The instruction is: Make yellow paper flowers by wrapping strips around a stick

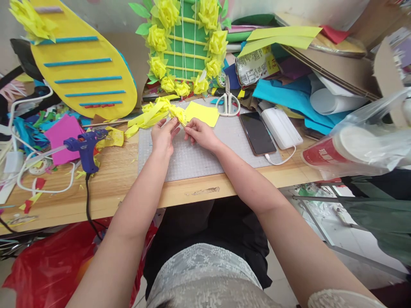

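Note:
Between my two hands is a small yellow crepe paper flower (pixel 177 113), held just above the grey cutting mat (pixel 186 164). My left hand (pixel 164 134) pinches it from the left, thumb and fingertips together. From the other side my right hand (pixel 201 133) grips its lower end with bent fingers. Yellow crepe paper strips (pixel 149 116) lie beyond my left hand. A stack of yellow paper squares (pixel 204 113) rests behind my right hand, with white-handled scissors (pixel 227 102) just right of it. The fingers partly cover the flower's base.
A blue glue gun (pixel 85 147) stands on the left. Behind are a yellow paper board with blue bars (pixel 86 72) and a green board ringed with yellow flowers (pixel 188 42). To the right are a phone (pixel 257 132), a cabled white power bank (pixel 281 127) and a bagged red cup (pixel 324 152).

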`<state>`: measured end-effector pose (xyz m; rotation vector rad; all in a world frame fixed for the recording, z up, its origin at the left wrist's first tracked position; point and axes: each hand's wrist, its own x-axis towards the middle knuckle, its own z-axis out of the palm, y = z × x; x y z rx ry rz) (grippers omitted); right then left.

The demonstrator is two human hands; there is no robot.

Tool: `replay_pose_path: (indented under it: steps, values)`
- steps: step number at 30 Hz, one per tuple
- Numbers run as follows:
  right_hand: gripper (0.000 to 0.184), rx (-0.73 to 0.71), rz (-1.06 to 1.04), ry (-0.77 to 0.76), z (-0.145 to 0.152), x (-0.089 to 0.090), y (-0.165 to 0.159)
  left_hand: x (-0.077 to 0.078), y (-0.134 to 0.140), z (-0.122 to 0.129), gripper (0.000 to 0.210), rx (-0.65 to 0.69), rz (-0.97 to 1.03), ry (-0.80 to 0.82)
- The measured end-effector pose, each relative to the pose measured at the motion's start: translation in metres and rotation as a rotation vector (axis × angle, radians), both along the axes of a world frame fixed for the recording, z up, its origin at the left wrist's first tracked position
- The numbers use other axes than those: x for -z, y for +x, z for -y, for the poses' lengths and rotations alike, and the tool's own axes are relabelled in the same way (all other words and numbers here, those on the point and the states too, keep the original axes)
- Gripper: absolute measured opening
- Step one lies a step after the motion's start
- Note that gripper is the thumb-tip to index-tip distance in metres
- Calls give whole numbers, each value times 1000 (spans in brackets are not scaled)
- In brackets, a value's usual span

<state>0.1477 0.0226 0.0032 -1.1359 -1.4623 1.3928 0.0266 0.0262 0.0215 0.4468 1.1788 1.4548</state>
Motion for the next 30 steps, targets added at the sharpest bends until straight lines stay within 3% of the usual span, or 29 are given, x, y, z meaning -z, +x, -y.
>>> replay_pose_path:
  steps: [7, 20, 27, 30]
  values:
    - [16, 12, 50, 4, 1, -2, 0, 1, 0, 1, 30, 40, 24, -5]
    - [17, -27, 106, 26, 4, -2, -2, -1, 10, 0, 38, -88, -53, -58]
    - [18, 1, 17, -29, 0, -3, 1, -6, 5, 2, 34, 18, -99, -15]
    - [19, -1, 4, -38, -1, -3, 3, -8, 4, 2, 35, 3, -160, -15]
